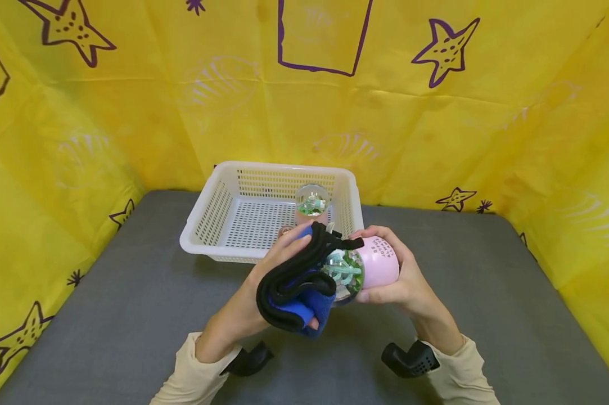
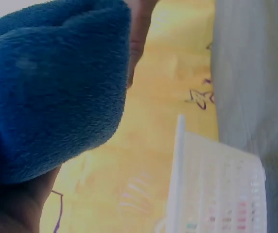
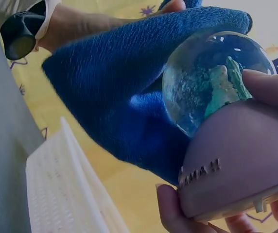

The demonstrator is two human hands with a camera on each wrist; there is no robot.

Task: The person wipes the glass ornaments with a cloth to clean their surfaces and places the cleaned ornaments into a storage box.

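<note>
My right hand (image 1: 397,275) grips the pink base of a snow globe (image 1: 377,261), which is tipped on its side with the clear dome toward the left. Inside the dome are green and turquoise figures, and raised lettering runs along the base. A folded blue cloth (image 1: 304,304) with black edging is held in my left hand (image 1: 269,275), right against the dome. In the right wrist view the blue cloth (image 3: 114,97) lies behind and beside the globe's dome (image 3: 217,77). The cloth hides most of my left fingers.
Behind my hands stands a white perforated basket (image 1: 208,247) on the grey table (image 1: 122,315). A second snow globe (image 1: 311,202) with a pinkish base sits inside it at the right, near a small round item (image 1: 284,230). A yellow patterned sheet (image 1: 284,124) hangs around the table.
</note>
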